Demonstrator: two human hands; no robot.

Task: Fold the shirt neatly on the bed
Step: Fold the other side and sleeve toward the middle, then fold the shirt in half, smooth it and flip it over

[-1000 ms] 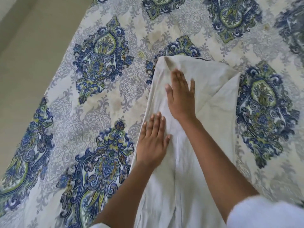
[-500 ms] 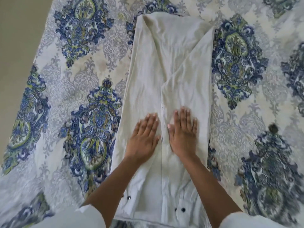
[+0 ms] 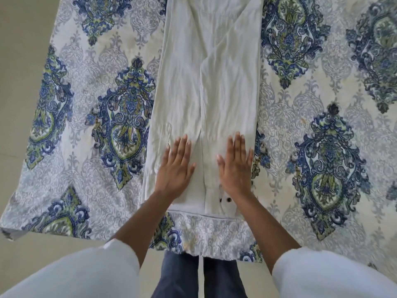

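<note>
Fingers (image 3: 182,145) straight, gripping nothing; our left hand (image 3: 175,171) and right hand (image 3: 235,166) press shirt (image 3: 214,82) flat, long axis running away from us on bed (image 3: 300,130).

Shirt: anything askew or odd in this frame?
Minor only. The shirt lies in a straight strip but creased; a loose flap edge shows beside the left hand. The bedsheet has faint brownish stains.
</note>
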